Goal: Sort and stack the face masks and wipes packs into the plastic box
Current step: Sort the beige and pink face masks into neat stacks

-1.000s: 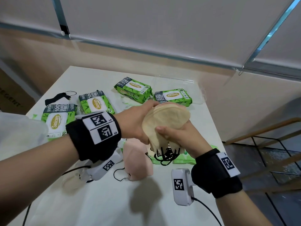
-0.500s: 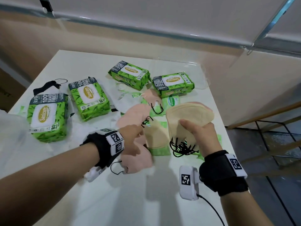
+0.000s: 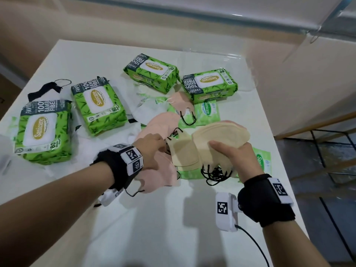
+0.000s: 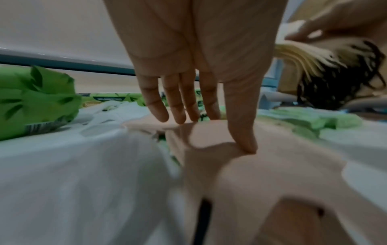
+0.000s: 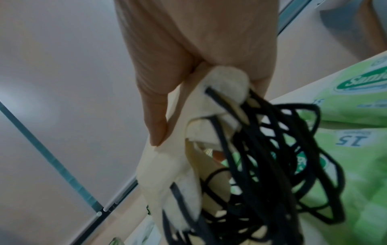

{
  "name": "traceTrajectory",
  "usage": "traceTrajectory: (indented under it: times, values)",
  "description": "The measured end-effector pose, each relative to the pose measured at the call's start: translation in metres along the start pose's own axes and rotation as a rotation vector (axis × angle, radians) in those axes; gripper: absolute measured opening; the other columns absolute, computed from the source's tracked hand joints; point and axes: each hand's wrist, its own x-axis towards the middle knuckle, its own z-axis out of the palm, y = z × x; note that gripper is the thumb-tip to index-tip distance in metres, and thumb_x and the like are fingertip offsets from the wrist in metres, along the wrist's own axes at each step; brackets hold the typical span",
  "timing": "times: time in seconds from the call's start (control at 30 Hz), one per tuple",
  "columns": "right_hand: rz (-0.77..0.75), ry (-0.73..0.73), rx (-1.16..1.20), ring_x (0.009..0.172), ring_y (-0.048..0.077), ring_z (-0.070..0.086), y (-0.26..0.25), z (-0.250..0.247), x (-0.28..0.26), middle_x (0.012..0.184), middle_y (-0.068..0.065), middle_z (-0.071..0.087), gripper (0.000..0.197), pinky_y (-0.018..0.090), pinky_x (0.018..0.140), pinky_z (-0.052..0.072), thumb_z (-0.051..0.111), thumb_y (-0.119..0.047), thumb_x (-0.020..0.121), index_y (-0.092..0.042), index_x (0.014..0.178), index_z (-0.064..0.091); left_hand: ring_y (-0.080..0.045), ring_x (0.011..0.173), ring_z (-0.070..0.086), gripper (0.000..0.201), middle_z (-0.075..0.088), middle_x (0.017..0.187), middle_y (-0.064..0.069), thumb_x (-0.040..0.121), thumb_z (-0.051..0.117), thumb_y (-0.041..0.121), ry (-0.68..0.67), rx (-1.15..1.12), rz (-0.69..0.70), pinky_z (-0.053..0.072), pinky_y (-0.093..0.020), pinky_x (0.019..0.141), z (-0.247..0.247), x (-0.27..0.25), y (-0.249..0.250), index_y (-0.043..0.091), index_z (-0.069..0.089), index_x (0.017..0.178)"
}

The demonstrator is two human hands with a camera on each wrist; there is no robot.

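Masks first: I have a stack of beige masks gripped in my right hand, thumb on one face and fingers curled behind, held above the table's right edge with the black ear loops dangling in a tangle below, so I judge the stack is being kept together while I collect more of the same colour. My left hand reaches down flat, fingers straight and close together, its thumb pressing on a pink mask in the loose pile at the table's middle; a lone beige mask lies just beside its fingertips, probably the next one to gather. Four large green wipes packs sit toward the far and left edges, and small wipes packs lie under and beside the masks. What looks like the clear plastic box stands at the far right corner, hard to make out.
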Motion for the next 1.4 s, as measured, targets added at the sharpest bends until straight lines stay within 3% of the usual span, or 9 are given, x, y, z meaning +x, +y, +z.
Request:
traceTrajectory:
  times: [0.13,0.3,0.47,0.6,0.77,0.97,1.07,1.23,1.4]
  values:
    - [0.001,-0.01,0.007,0.09,0.022,0.07,0.002,0.002,0.004,0.098,0.007,0.074,0.04,0.032,0.072,0.056,0.083,-0.018,0.07,-0.009,0.106,0.069,-0.019,0.114,0.043,0.06,0.048,0.118,0.004,0.073,0.073,0.035,0.006,0.128,-0.046,0.032,-0.031,0.09,0.009,0.002,0.001,0.026,0.041,0.122]
    - [-0.011,-0.002,0.013,0.092,0.027,0.07,0.004,-0.003,0.008,0.098,0.01,0.074,0.04,0.036,0.074,0.056,0.083,-0.019,0.069,-0.008,0.105,0.07,-0.017,0.079,0.052,0.021,0.053,0.075,0.008,0.066,0.076,0.033,-0.017,-0.089,-0.093,0.037,-0.024,0.06,-0.014,0.001,-0.006,0.026,0.057,0.073]
    - [-0.02,-0.017,0.046,0.093,0.025,0.07,0.001,0.001,0.013,0.099,0.009,0.074,0.039,0.038,0.079,0.056,0.082,-0.018,0.07,-0.008,0.105,0.07,-0.017,0.097,0.054,0.025,0.055,0.104,0.003,0.058,0.083,0.03,0.133,-0.283,-0.092,0.046,-0.03,0.085,-0.045,0.017,-0.02,0.018,0.069,0.075]
    - [-0.023,-0.013,0.049,0.094,0.024,0.07,0.001,0.005,0.019,0.1,0.007,0.074,0.047,0.04,0.082,0.056,0.086,-0.023,0.064,-0.01,0.106,0.07,-0.02,0.114,0.05,0.025,0.051,0.126,0.0,0.062,0.082,0.028,0.181,-0.271,-0.103,0.035,-0.022,0.086,-0.054,0.047,-0.025,0.017,0.064,0.076]
    - [-0.024,-0.014,0.074,0.092,0.024,0.07,-0.001,0.002,0.022,0.099,0.008,0.074,0.037,0.04,0.08,0.057,0.082,-0.017,0.07,-0.01,0.105,0.07,-0.025,0.112,0.053,0.038,0.056,0.127,-0.006,0.058,0.08,0.038,0.137,-0.233,-0.148,0.044,-0.031,0.091,-0.055,0.076,-0.026,0.018,0.061,0.083]
    - [-0.017,-0.012,0.082,0.094,0.022,0.07,0.003,0.0,0.026,0.101,0.006,0.074,0.038,0.038,0.078,0.057,0.08,-0.016,0.072,-0.011,0.108,0.069,-0.024,0.086,0.055,0.021,0.054,0.081,-0.001,0.071,0.073,0.029,0.094,-0.032,-0.142,0.041,-0.028,0.069,-0.045,0.087,-0.016,0.018,0.061,0.083]
    - [-0.024,-0.01,0.092,0.094,0.022,0.07,0.002,0.0,0.028,0.101,0.006,0.073,0.039,0.036,0.075,0.056,0.08,-0.016,0.072,-0.012,0.109,0.068,-0.023,0.08,0.055,0.028,0.048,0.071,0.004,0.065,0.077,0.034,0.159,-0.169,-0.157,0.039,-0.027,0.063,-0.055,0.083,-0.015,0.022,0.054,0.075]
    - [-0.047,-0.014,0.103,0.096,0.022,0.069,-0.004,0.001,0.031,0.104,0.006,0.073,0.039,0.036,0.077,0.057,0.078,-0.014,0.075,-0.012,0.112,0.067,-0.022,0.083,0.054,0.045,0.056,0.095,-0.003,0.061,0.084,0.027,0.29,-0.508,-0.124,0.036,-0.022,0.056,-0.088,0.078,-0.012,0.023,0.058,0.099]
    - [-0.064,-0.017,0.116,0.095,0.022,0.07,-0.008,-0.001,0.035,0.102,0.006,0.073,0.033,0.036,0.08,0.057,0.075,-0.009,0.075,-0.013,0.107,0.068,-0.024,0.101,0.057,0.052,0.058,0.112,-0.004,0.073,0.074,0.017,0.219,-0.308,-0.039,0.044,-0.026,0.076,-0.098,0.1,0.008,0.026,0.057,0.122]
